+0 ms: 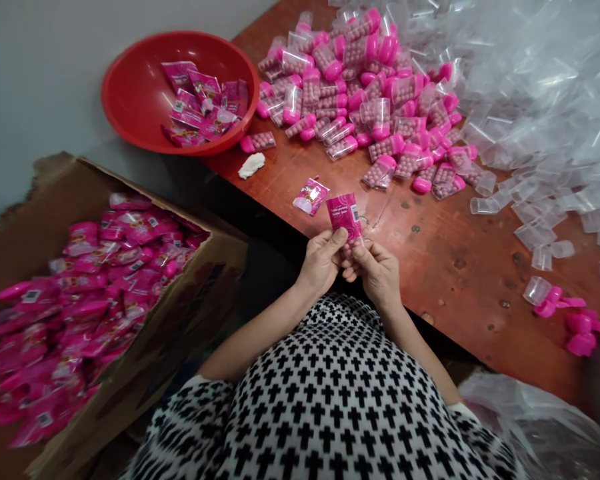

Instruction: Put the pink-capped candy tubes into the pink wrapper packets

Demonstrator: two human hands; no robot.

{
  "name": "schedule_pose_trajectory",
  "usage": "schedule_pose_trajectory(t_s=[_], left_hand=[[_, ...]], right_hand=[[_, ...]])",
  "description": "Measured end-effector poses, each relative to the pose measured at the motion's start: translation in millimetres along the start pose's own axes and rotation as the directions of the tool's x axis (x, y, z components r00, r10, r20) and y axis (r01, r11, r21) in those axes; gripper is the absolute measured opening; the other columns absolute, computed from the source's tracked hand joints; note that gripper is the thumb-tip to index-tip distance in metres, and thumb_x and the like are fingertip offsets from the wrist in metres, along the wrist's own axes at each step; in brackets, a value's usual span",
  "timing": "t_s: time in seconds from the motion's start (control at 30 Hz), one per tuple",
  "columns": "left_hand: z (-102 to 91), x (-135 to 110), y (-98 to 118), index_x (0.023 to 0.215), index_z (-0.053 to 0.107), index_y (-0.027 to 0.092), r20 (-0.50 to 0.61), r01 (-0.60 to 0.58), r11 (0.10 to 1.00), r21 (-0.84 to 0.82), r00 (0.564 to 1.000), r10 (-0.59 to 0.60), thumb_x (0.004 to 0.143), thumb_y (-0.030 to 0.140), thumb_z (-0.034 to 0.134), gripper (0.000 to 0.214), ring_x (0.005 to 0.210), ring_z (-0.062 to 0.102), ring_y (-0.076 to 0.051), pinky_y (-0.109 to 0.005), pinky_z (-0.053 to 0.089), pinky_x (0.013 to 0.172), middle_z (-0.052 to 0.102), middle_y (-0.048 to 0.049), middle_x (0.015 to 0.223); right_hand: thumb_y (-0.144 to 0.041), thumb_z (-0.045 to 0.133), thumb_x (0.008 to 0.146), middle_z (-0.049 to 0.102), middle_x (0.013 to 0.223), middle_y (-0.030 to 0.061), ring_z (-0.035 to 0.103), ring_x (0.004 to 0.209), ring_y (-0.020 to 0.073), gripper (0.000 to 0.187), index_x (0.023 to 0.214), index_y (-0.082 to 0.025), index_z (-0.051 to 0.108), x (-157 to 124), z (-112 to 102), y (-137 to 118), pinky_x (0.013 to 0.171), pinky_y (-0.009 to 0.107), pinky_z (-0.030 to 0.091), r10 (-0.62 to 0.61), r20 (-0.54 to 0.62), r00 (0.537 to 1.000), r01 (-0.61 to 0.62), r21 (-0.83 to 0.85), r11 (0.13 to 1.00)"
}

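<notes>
My left hand (323, 259) and my right hand (377, 267) meet at the near edge of the brown table (445, 267). Both are closed on one pink packet (345, 217), which stands upright above the fingertips. What looks like a small clear tube of pink balls sits under it between my fingers, mostly hidden. A second pink packet (311, 195) lies flat on the table just beyond my left hand.
A red bowl (135, 93) with several pink packets sits at the table's far left corner. A cardboard box (180, 320) full of pink packets stands at my left. Filled pink-capped tubes (360, 93) are heaped ahead, clear empty tubes (540, 120) at right, loose pink caps (577, 327) nearby.
</notes>
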State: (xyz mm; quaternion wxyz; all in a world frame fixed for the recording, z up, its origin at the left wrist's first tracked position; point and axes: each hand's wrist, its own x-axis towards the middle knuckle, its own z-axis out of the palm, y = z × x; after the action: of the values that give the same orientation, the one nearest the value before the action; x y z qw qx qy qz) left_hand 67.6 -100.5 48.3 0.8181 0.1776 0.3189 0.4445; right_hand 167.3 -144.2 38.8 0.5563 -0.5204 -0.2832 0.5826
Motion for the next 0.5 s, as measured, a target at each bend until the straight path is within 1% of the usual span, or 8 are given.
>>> schedule_pose_trajectory(t_s=[0.07, 0.17, 0.23, 0.3, 0.37, 0.43, 0.47, 0.5], left_hand=[[1.0, -0.8, -2.5, 0.062, 0.055, 0.013, -0.037, -0.012, 0.999, 0.030, 0.999, 0.013, 0.060, 0.043, 0.080, 0.038, 0.038, 0.040, -0.004, -0.018, 0.031, 0.033, 0.047, 0.0047, 0.050], [1.9, -2.3, -8.5, 0.058, 0.052, 0.013, -0.046, 0.007, 1.000, 0.028, 0.999, -0.005, 0.060, 0.041, 0.080, 0.040, 0.035, 0.032, -0.002, -0.016, 0.026, 0.033, 0.038, 0.0077, 0.046], [1.5, -2.7, -13.2, 0.056, 0.049, 0.013, -0.048, 0.008, 1.000, 0.008, 0.999, -0.008, 0.061, 0.039, 0.080, 0.041, 0.036, 0.032, -0.001, -0.016, 0.027, 0.035, 0.036, 0.0079, 0.046], [0.6, -2.5, -16.7, 0.056, 0.049, 0.014, -0.025, 0.008, 1.000, 0.005, 1.000, -0.008, 0.063, 0.038, 0.079, 0.039, 0.038, 0.038, -0.004, -0.018, 0.032, 0.037, 0.039, 0.0068, 0.047], [-0.5, -2.9, -15.7, 0.060, 0.053, 0.013, 0.033, 0.020, 0.999, 0.026, 0.999, -0.021, 0.066, 0.038, 0.077, 0.035, 0.040, 0.044, -0.007, -0.022, 0.038, 0.040, 0.043, 0.0050, 0.048], [-2.9, -6.3, -5.8, 0.065, 0.059, 0.012, 0.067, 0.016, 0.999, 0.046, 0.998, -0.019, 0.068, 0.037, 0.075, 0.030, 0.043, 0.050, -0.010, -0.024, 0.043, 0.045, 0.051, 0.0020, 0.051], [-5.4, -9.6, 3.4, 0.069, 0.061, 0.012, 0.055, -0.015, 0.999, 0.038, 0.998, 0.013, 0.069, 0.035, 0.075, 0.027, 0.047, 0.054, -0.011, -0.026, 0.046, 0.049, 0.057, -0.0003, 0.056], [-9.1, -14.0, 15.4, 0.074, 0.063, 0.012, 0.019, -0.080, 0.997, 0.013, 0.997, 0.080, 0.070, 0.035, 0.074, 0.026, 0.055, 0.060, -0.013, -0.027, 0.050, 0.055, 0.063, -0.0028, 0.064]], right_hand=[[-0.041, 0.071, 0.074, 0.065, 0.058, -0.0028, 0.059, 0.041, 0.0101, 0.026, 0.076, -0.018, 0.058, -0.4, 2.4, 0.8, 0.039, 0.020, 0.051, -0.026, -0.031, 0.999, 0.026, -0.021, 0.999], [-0.042, 0.072, 0.073, 0.065, 0.056, -0.0035, 0.059, 0.041, 0.0105, 0.027, 0.076, -0.019, 0.058, 2.2, 2.3, 2.6, 0.039, 0.020, 0.051, -0.076, -0.081, 0.994, 0.074, -0.029, 0.997], [-0.042, 0.073, 0.071, 0.065, 0.055, -0.0034, 0.058, 0.040, 0.0101, 0.028, 0.072, -0.019, 0.057, 6.6, -0.4, 2.7, 0.037, 0.019, 0.050, -0.050, -0.060, 0.997, 0.050, -0.004, 0.999], [-0.041, 0.077, 0.066, 0.064, 0.051, -0.0036, 0.056, 0.036, 0.0093, 0.032, 0.068, -0.019, 0.054, 12.3, -3.3, 1.6, 0.034, 0.017, 0.046, 0.010, -0.014, 1.000, -0.010, 0.025, 1.000], [-0.041, 0.079, 0.062, 0.062, 0.048, -0.0045, 0.053, 0.032, 0.0086, 0.036, 0.065, -0.019, 0.051, 17.4, -4.0, -0.4, 0.030, 0.015, 0.041, 0.052, 0.019, 0.998, -0.053, 0.039, 0.998], [-0.042, 0.081, 0.059, 0.063, 0.047, -0.0050, 0.053, 0.032, 0.0087, 0.039, 0.066, -0.020, 0.049, 20.4, -1.4, -2.7, 0.029, 0.015, 0.040, 0.062, 0.060, 0.996, -0.064, 0.031, 0.997], [-0.042, 0.081, 0.059, 0.064, 0.049, -0.0048, 0.054, 0.033, 0.0091, 0.039, 0.068, -0.020, 0.049, 20.9, 0.8, -3.8, 0.030, 0.015, 0.041, 0.058, 0.090, 0.994, -0.060, 0.022, 0.998], [-0.043, 0.080, 0.059, 0.066, 0.051, -0.0043, 0.055, 0.034, 0.0095, 0.039, 0.070, -0.020, 0.050, 20.9, 3.2, -5.0, 0.031, 0.016, 0.042, 0.050, 0.124, 0.991, -0.052, 0.013, 0.999]])
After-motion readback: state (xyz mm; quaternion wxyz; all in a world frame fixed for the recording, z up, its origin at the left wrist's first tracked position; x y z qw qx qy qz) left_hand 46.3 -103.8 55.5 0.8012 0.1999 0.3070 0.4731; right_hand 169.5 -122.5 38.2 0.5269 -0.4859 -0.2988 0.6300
